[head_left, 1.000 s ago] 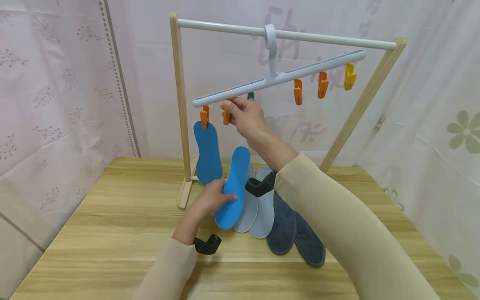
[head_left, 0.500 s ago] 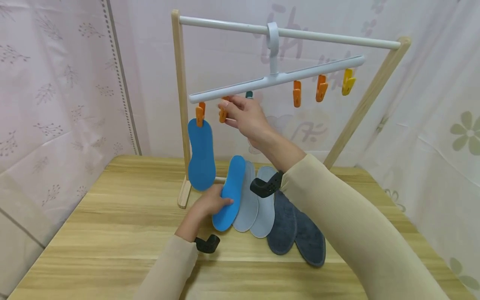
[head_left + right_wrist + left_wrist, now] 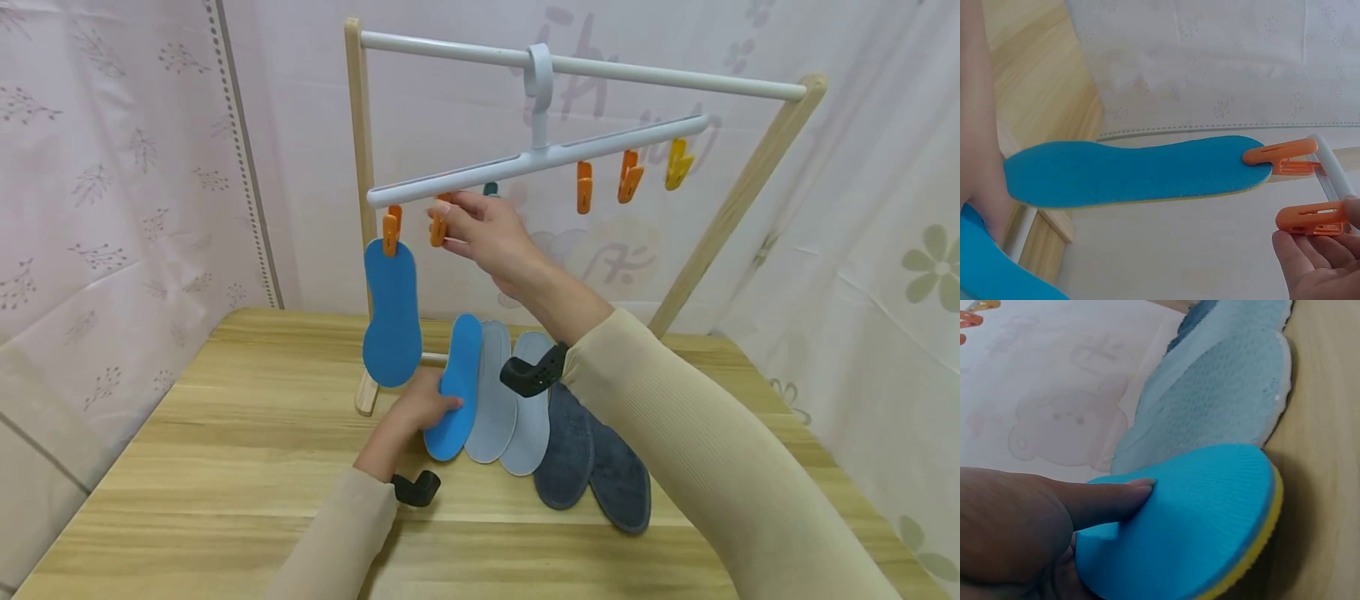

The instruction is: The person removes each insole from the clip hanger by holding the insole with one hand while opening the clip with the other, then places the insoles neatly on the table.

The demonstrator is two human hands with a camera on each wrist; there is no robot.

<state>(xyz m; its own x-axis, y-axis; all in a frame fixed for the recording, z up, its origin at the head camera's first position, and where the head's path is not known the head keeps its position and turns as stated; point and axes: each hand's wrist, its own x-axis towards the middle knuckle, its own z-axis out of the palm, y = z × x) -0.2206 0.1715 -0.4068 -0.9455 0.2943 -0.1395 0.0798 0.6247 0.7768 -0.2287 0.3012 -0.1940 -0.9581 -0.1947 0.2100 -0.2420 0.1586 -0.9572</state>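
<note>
In the head view my left hand (image 3: 422,407) holds a blue insole (image 3: 459,375) low over the table, thumb on its top face; its yellow underside edge shows in the left wrist view. My right hand (image 3: 487,233) pinches an orange clothespin (image 3: 438,223) under the low left end of a white hanger (image 3: 450,183). Left of that clothespin, a second blue insole (image 3: 392,325) hangs from another orange clothespin (image 3: 390,232). In the right wrist view, thumb and fingers grip the pinched clothespin (image 3: 1311,219), with no insole in it.
Two grey insoles (image 3: 491,408) and two dark insoles (image 3: 564,454) lie fanned out on the wooden table (image 3: 225,467). Orange and yellow clothespins (image 3: 677,167) hang at the hanger's right side. A wooden stand (image 3: 358,125) with a white rod (image 3: 675,79) carries the hanger.
My left hand has lowered the blue insole, moving it slightly left. The hanger has turned a little, and its left end with the hanging insole has shifted left. My right hand keeps pinching the clothespin.
</note>
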